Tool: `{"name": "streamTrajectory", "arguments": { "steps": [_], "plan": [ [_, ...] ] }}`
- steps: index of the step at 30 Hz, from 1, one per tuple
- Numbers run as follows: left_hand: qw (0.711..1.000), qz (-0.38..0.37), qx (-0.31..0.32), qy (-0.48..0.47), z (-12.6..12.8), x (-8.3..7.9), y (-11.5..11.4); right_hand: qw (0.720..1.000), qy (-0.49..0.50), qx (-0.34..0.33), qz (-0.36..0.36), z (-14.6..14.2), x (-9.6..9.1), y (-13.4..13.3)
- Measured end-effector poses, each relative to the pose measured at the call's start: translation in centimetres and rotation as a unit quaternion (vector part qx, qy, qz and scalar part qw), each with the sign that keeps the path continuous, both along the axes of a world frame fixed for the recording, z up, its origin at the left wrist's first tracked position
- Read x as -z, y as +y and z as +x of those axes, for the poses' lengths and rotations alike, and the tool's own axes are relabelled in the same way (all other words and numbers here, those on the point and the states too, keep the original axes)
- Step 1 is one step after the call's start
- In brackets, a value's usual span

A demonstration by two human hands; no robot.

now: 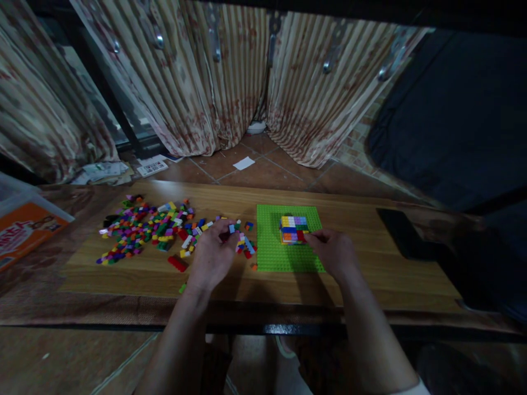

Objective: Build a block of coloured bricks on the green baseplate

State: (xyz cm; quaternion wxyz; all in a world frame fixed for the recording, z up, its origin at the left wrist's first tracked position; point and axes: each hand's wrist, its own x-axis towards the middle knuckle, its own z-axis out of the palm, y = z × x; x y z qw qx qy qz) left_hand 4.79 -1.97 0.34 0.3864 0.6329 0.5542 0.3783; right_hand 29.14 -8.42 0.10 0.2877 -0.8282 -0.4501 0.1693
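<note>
A green baseplate [275,249] lies on the wooden table [370,263] and carries a small multicoloured brick block [292,229]. My right hand [334,252] rests on the plate's right edge, its fingers pinched against the block's lower right corner by a red brick. My left hand [211,251] lies palm down left of the plate, fingers curled over loose bricks [242,244]; what they hold is hidden. A wide scatter of small coloured bricks [144,227] spreads to the left, with a longer red brick [177,264] in front of it.
An orange box [24,230] under a clear lid stands at the table's left end. A dark flat object [405,233] lies at the right. Striped curtains [230,77] hang behind, above a tiled floor with a paper scrap [244,163] and papers [102,171].
</note>
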Motion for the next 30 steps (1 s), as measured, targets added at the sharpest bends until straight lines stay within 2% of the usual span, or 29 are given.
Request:
{"name": "streamTrajectory", "arguments": {
  "steps": [11,19,30],
  "plan": [
    [1.000,-0.001,0.001,0.004,0.0,-0.2,-0.2,0.998,0.051,-0.038,-0.011,1.4,1.0,-0.1],
    [1.000,0.001,-0.001,0.004,0.1,-0.2,-0.1,1.000,0.024,-0.019,0.001,1.0,0.6,0.1],
    [1.000,0.007,0.003,0.006,0.0,-0.3,-0.2,0.999,0.047,-0.009,0.007,1.0,1.3,0.4]
  ]
}}
